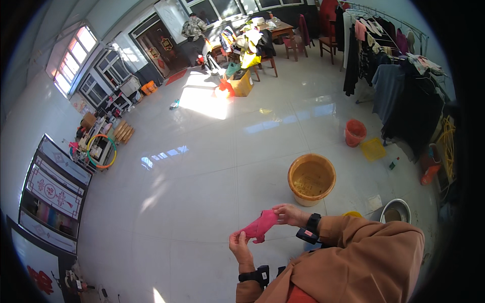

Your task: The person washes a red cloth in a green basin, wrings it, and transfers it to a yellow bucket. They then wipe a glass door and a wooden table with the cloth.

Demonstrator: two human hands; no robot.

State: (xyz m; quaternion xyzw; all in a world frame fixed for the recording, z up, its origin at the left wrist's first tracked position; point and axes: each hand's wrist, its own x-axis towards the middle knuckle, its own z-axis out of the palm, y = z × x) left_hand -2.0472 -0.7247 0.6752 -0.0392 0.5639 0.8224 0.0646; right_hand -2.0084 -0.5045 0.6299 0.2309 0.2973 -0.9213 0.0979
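A small pink cloth [261, 225] is stretched between my two hands above the tiled floor. My left hand [241, 248] pinches its lower left end between thumb and fingers. At the upper right end, my right hand [291, 215] grips the cloth's edge. Both wrists carry black straps with small black devices. Just beyond my right hand, a large tan plastic bucket [311, 180] stands on the floor; its inside looks brownish, and I cannot tell how much liquid it holds.
A metal basin [395, 211] stands at the right, near a yellow object [352, 214] partly hidden by my sleeve. Farther off are a red bucket [355, 133], a yellow basket [373, 149], a small bottle [394, 163] and a loaded clothes rack [390, 75]. Another person [194, 28] stands by the far table.
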